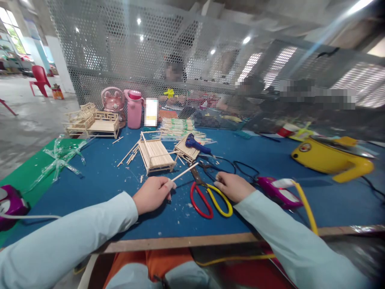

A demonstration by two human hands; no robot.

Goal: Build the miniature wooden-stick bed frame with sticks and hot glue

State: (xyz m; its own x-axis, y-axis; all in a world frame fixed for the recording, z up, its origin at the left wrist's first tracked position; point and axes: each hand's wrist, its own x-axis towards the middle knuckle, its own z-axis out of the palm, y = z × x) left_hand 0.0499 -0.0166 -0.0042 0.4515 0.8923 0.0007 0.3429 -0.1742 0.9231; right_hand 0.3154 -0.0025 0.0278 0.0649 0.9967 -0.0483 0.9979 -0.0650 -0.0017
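Note:
My left hand (153, 193) pinches a thin wooden stick (185, 171), which points up and to the right above the blue table. My right hand (234, 186) is half curled beside the yellow handle of the scissors (205, 188); what its fingers hold, if anything, is hidden. The scissors have one red and one yellow loop and lie with their blades pointing away. Just beyond my left hand stands a small bed-like frame (156, 154) made of sticks. Behind the scissor blades, a blue glue gun (197, 144) rests on a flat panel of sticks (185, 150).
Miniature stick furniture (104, 122), a pink bottle (134, 110) and a phone (151, 112) stand at the back. A bundle of sticks (177, 126) lies beside them. To the right are a purple power strip (279, 192) and a yellow pan (327, 156). Perforated metal panels (120, 48) form a barrier.

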